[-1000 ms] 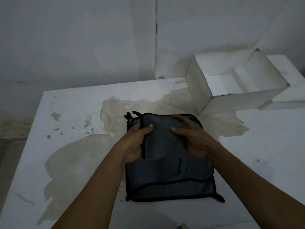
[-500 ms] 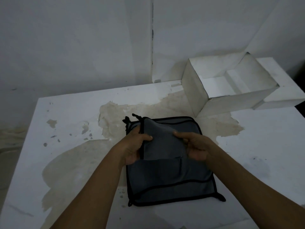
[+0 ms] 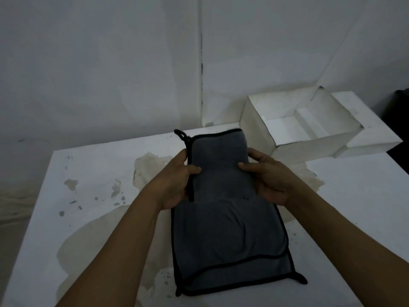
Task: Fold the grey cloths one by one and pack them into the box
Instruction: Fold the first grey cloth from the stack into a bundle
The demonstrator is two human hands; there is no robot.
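Surface: white table (image 3: 354, 207), paint worn off in big tan patches at centre and left.
Room: dim, bare white walls (image 3: 99, 63) close behind the table, dark vertical seam at the corner.
Grey cloth (image 3: 223, 220): black-edged, near end lying on the table, far end raised between your hands.
Left hand (image 3: 177, 180): your fingers clamped on the cloth's left edge, thumb on top.
Right hand (image 3: 269, 177): your fingers pinching the right edge, thumb on top.
Box (image 3: 294, 127): white cardboard, open, far right, apart from the cloth.

Stained white table (image 3: 354, 207): grey cloths (image 3: 230, 251), box (image 3: 309, 145).
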